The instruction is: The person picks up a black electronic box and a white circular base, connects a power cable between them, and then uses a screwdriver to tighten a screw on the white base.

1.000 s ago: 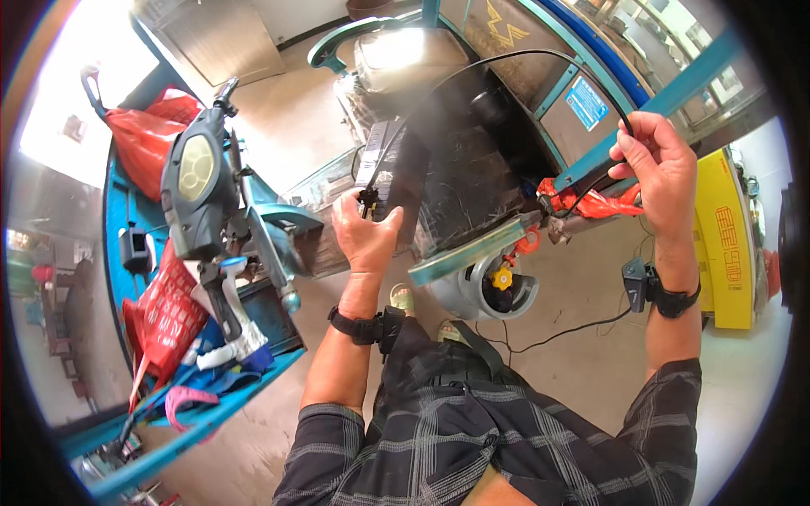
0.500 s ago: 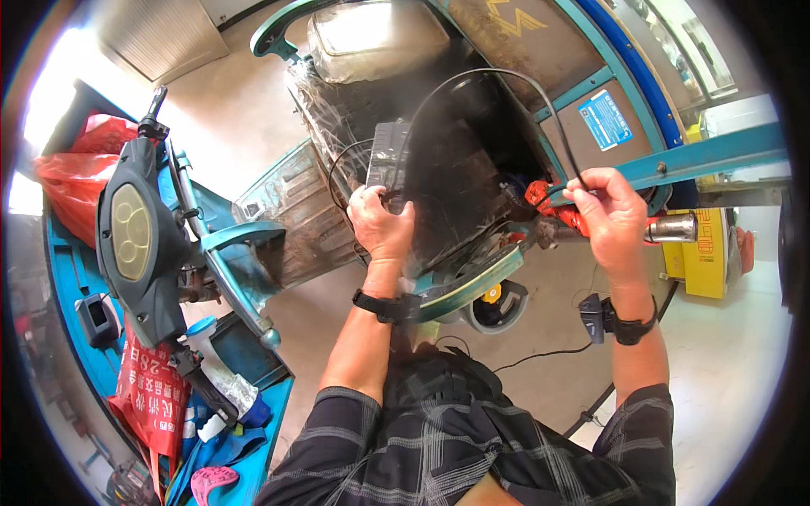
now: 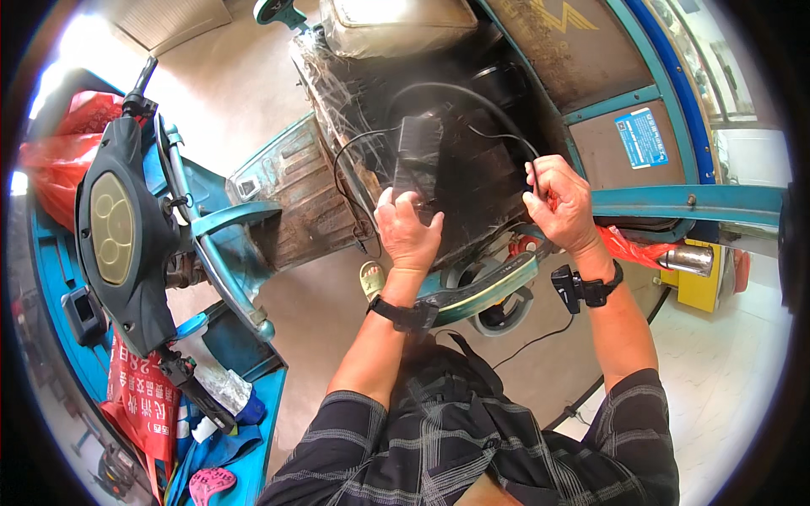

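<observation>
My left hand [image 3: 407, 228] has its fingers curled on the near end of a dark rectangular ribbed box [image 3: 415, 152], which lies on the grimy black top of the vehicle's seat base [image 3: 464, 185]. My right hand [image 3: 557, 198] pinches a black cable [image 3: 472, 94] that arches over the seat base. A thinner cord loops down from the left of the box. Just beyond lies a worn cushion [image 3: 396, 25] with a shiny covering. Red plastic [image 3: 629, 249] is bundled round the metal tube below my right hand.
Handlebars [image 3: 118, 228] and a blue tray with red bags [image 3: 139, 396] stand at the left. A metal footboard [image 3: 299, 194] adjoins the seat base. A blue frame rail [image 3: 692, 202] crosses at the right. Below are a grey gas cylinder [image 3: 506, 316] and a yellow box [image 3: 709, 278].
My right hand has moved down and leftward with the cable, nearer my left hand. The left hand and box appear farther right in view, and the cable's arch sits lower.
</observation>
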`<state>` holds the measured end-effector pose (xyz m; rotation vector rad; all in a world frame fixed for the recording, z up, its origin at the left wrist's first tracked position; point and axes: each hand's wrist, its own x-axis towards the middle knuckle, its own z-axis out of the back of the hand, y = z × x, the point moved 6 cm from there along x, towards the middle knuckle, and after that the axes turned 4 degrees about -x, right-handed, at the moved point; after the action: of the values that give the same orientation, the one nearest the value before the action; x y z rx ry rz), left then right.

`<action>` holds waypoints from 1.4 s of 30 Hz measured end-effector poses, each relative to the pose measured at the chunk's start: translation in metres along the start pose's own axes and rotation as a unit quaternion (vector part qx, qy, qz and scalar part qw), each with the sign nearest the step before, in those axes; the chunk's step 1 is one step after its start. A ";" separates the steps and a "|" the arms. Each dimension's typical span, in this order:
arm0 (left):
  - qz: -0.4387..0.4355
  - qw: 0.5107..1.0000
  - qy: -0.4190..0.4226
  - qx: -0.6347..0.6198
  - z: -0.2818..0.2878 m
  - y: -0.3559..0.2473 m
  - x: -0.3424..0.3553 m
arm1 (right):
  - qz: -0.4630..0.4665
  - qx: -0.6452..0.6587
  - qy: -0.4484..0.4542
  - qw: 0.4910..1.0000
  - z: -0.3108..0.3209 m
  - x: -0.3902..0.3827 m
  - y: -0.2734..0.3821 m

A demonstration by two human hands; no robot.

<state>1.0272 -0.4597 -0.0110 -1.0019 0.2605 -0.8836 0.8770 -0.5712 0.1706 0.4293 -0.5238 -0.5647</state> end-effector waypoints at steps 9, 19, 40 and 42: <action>-0.076 0.973 0.116 -0.183 0.018 0.025 0.011 | -0.124 -0.018 0.023 0.992 -0.020 -0.051 -0.084; -0.103 0.963 0.161 -0.188 0.016 0.028 0.018 | -0.412 -0.233 0.294 0.830 -0.037 -0.094 -0.094; -0.116 0.938 0.222 -0.239 0.013 0.036 0.032 | -0.085 -0.179 0.285 0.938 -0.148 -0.002 -0.016; -0.117 0.938 0.216 -0.245 0.013 0.037 0.032 | -0.110 -0.144 0.263 0.948 -0.148 -0.001 -0.015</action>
<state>1.0742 -0.4670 -0.0280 -1.3083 0.7750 -1.2932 0.9554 -0.5470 0.0467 0.3411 0.1225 -0.6986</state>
